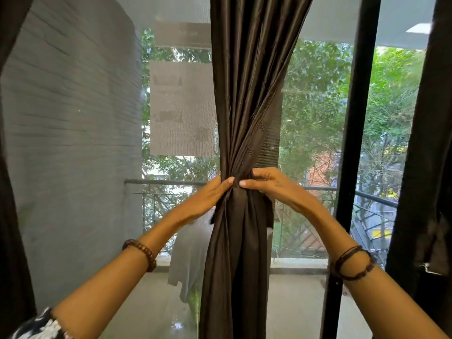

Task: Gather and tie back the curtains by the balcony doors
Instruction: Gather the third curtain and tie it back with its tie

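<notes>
A dark brown satin curtain [247, 94] hangs in the middle of the view, bunched into a narrow waist at about hand height. My left hand [208, 199] presses against the left side of that waist, thumb across the front. My right hand [276, 189] wraps the right side, fingers curled over the gathered cloth. Both thumbs nearly meet at the front of the bunch. A short dark fabric strip [269, 211] hangs down beside the waist under my right hand; whether it is a tie band I cannot tell.
A black door frame post [354, 143] stands right of the curtain. Another dark curtain [430, 167] hangs at the far right, and one [9, 192] at the far left. Beyond a mesh screen are a grey wall [73, 143], balcony railing [166, 182] and trees.
</notes>
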